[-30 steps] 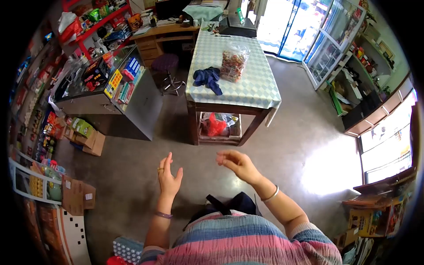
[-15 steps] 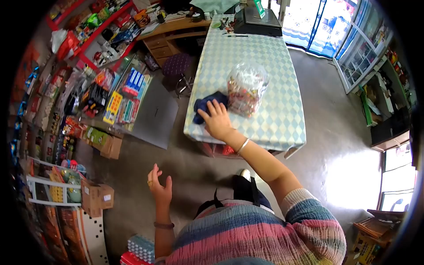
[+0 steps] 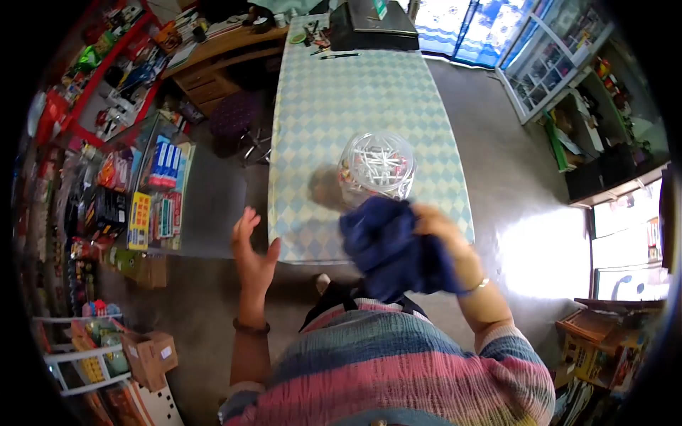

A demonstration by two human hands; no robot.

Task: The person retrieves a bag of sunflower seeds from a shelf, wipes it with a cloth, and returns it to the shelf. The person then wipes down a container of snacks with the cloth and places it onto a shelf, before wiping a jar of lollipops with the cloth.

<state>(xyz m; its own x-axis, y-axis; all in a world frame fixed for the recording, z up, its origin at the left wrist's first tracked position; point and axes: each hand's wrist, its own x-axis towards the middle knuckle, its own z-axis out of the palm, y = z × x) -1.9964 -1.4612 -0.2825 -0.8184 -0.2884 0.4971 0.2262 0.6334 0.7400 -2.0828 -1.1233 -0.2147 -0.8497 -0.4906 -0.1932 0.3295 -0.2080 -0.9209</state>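
A dark blue cloth (image 3: 391, 245) hangs bunched from my right hand (image 3: 449, 238), whose fingers are closed on it and partly smeared by motion. It is raised in front of my body, at the near edge of the table (image 3: 355, 92) with its checked cover. Just beyond the cloth stands a clear plastic jar (image 3: 380, 162) with a round lid, with small wrapped items inside; the cloth covers its lower front. My left hand (image 3: 254, 252) is held up by the table's near left corner, fingers apart and nothing in it.
A black scale (image 3: 373, 28) and pens (image 3: 341, 55) lie at the table's far end. To the left are a stool (image 3: 236, 117), a glass counter with boxes (image 3: 165, 163) and red shelves (image 3: 89, 92). Cardboard boxes (image 3: 148, 355) sit lower left. A glass door (image 3: 550, 64) stands at the back right.
My right hand reached the table, closed on the blue cloth and lifted it off toward my body. The table and jar appear nearer. My left hand stays raised and empty.
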